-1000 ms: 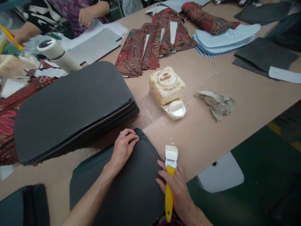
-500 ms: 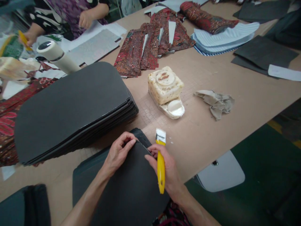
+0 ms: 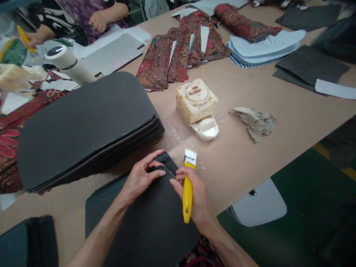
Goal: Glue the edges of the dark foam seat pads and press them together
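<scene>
A rounded black sheet (image 3: 147, 218) lies in front of me over other black sheets (image 3: 104, 204). My left hand (image 3: 141, 176) is closed at its far edge, the thumb on top and the forefinger reaching to the corner of the pieces beneath. In my right hand (image 3: 196, 191) is a paintbrush (image 3: 187, 198) with a yellow handle and white-coated bristles pointing away from me. That hand's thumb and fingertips also pinch the sheet's edge, close to my left thumb. Beyond the brush stands a crusted cream-coloured container (image 3: 196, 102) with white paste at its front opening.
A tall stack of black panels (image 3: 86, 118) stands at left, a smaller black stack (image 3: 29, 241) nearer. Farther off are patterned fabric pieces (image 3: 160, 61), striped fabric (image 3: 267, 48), a crumpled cloth (image 3: 257, 122) and a white flask (image 3: 68, 65). A co-worker's hand (image 3: 98, 21) is across the table.
My left hand has shifted slightly, its forefinger now stretched to the far corner and its thumb further right on the sheet. The brush handle has tilted a little to the left.
</scene>
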`<state>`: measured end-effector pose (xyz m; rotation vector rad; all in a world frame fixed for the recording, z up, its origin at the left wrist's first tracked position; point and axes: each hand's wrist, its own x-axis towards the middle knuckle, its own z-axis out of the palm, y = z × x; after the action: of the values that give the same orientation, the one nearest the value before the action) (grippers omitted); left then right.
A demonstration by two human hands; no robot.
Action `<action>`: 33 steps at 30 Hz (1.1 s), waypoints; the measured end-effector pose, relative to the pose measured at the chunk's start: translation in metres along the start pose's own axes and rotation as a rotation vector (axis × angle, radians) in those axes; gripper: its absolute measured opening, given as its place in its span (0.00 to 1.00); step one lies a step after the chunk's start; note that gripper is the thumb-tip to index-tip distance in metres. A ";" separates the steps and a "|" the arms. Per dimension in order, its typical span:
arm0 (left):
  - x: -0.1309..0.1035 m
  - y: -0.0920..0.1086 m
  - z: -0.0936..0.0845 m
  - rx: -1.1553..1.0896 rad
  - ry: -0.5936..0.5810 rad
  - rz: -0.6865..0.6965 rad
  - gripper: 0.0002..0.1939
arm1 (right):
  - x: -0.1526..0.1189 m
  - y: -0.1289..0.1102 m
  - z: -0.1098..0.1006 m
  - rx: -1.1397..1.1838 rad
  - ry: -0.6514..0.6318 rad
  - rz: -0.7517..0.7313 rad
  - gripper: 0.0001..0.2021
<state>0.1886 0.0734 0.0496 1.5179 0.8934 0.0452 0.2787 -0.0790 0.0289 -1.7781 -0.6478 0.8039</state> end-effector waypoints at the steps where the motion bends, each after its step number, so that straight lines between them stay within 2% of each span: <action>1: 0.000 -0.001 0.000 0.006 -0.008 0.006 0.32 | 0.001 -0.001 -0.001 -0.010 -0.008 0.001 0.09; 6: 0.003 -0.004 -0.002 0.020 -0.086 0.034 0.31 | 0.011 -0.010 -0.003 -0.050 -0.049 -0.026 0.14; 9: 0.008 -0.005 -0.003 0.033 -0.098 0.048 0.28 | 0.013 -0.009 -0.003 -0.046 -0.084 -0.031 0.13; 12: 0.013 -0.009 -0.002 0.070 -0.076 0.057 0.27 | 0.000 -0.001 -0.009 -0.118 -0.105 -0.003 0.13; 17: 0.023 -0.021 0.003 0.186 -0.063 0.119 0.24 | -0.037 0.011 -0.027 -0.277 -0.108 -0.030 0.15; 20: 0.027 -0.024 0.005 0.280 -0.046 0.182 0.23 | -0.044 0.011 -0.034 -0.332 -0.145 -0.024 0.15; 22: 0.023 -0.023 0.006 0.386 0.027 0.264 0.26 | -0.043 0.011 -0.035 -0.343 -0.172 -0.020 0.15; 24: 0.007 -0.021 0.009 0.505 0.143 0.375 0.28 | -0.040 0.013 -0.034 -0.335 -0.190 -0.017 0.15; 27: -0.039 -0.026 0.024 0.617 0.276 0.492 0.22 | -0.040 0.020 -0.032 -0.348 -0.199 -0.020 0.15; 30: -0.091 -0.047 0.049 0.746 0.295 0.513 0.20 | -0.043 0.027 -0.031 -0.406 -0.204 -0.071 0.14; 33: -0.123 -0.072 0.072 0.936 0.299 0.407 0.24 | -0.047 0.028 -0.037 -0.545 -0.189 -0.213 0.15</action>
<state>0.1052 -0.0615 0.0319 2.6100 0.8636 0.1702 0.2794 -0.1444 0.0211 -2.0799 -1.2523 0.6927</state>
